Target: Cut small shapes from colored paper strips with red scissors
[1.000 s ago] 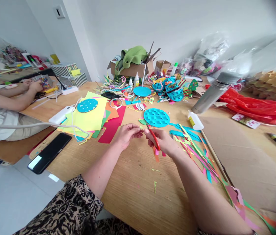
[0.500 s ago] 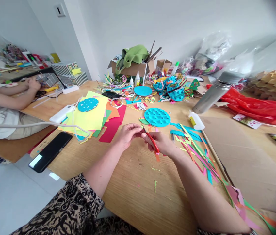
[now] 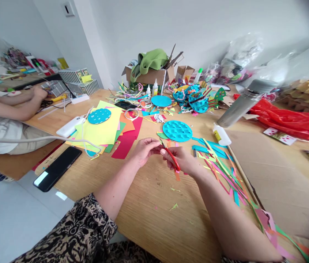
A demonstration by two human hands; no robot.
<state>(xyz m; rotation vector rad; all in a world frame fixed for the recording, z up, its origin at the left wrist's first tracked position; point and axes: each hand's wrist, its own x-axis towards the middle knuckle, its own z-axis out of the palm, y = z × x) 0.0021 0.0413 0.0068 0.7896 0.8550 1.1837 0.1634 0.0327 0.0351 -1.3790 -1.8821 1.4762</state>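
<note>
My right hand (image 3: 181, 160) is closed on a pair of red-handled scissors (image 3: 175, 163), whose blades point up and left toward my other hand. My left hand (image 3: 146, 150) is pinched beside the blade tips; whatever lies between its fingers is too small to make out. Just beyond both hands sits a blue disc (image 3: 177, 130) with raised bumps. A small green paper piece (image 3: 162, 135) lies at its left edge. Below my right hand shows an orange paper strip (image 3: 177, 176). Small yellow-green scraps (image 3: 174, 206) lie on the wooden table (image 3: 143, 204).
Coloured paper sheets (image 3: 102, 135) and a black phone (image 3: 58, 168) lie to the left. Paper strips (image 3: 222, 171), a glue bottle (image 3: 221, 135), a steel flask (image 3: 239, 106) and cardboard (image 3: 275, 175) are on the right. A co-worker's arm (image 3: 14, 104) rests at far left.
The view has shifted slightly. Both hands stay close together, with the scissors in the right one. The yellow-green scrap near the table's front looks differently shaped now.
</note>
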